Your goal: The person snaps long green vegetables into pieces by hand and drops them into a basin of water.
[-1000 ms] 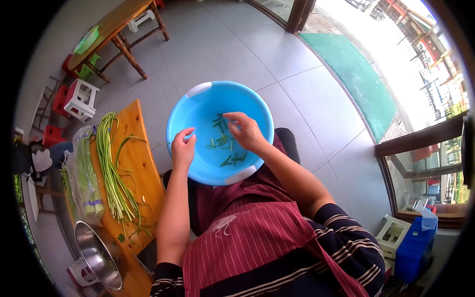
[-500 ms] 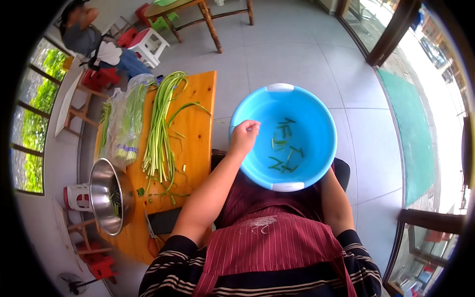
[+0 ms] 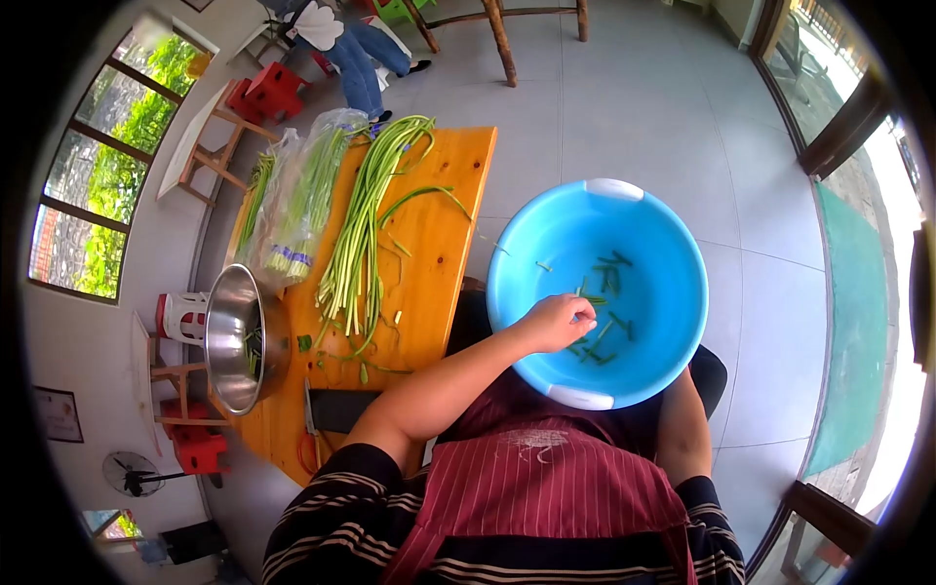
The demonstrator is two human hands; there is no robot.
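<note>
A blue plastic basin (image 3: 673,292) rests on my lap, with short cut pieces of garlic scape (image 3: 612,278) scattered on its bottom. My left hand (image 3: 561,323) is inside the basin, fingers pinched together just over some pieces. Whether anything is between the fingertips I cannot make out. My right forearm runs up to the basin's near right side, where the wall hides my right hand. On the wooden table (image 3: 444,234) to the left lies a bunch of long garlic scapes (image 3: 366,229), beside more of them in a clear plastic bag (image 3: 307,200).
A steel bowl (image 3: 229,336) holding dark green pieces stands at the table's left edge. Scissors with orange handles (image 3: 309,450) and a dark flat object (image 3: 341,409) lie near my left arm. A person in jeans (image 3: 356,63) sits beyond the table, near red stools (image 3: 276,93).
My left hand has moved from above the basin's left rim down and right into the basin. More green pieces show inside it. The view has turned toward the left.
</note>
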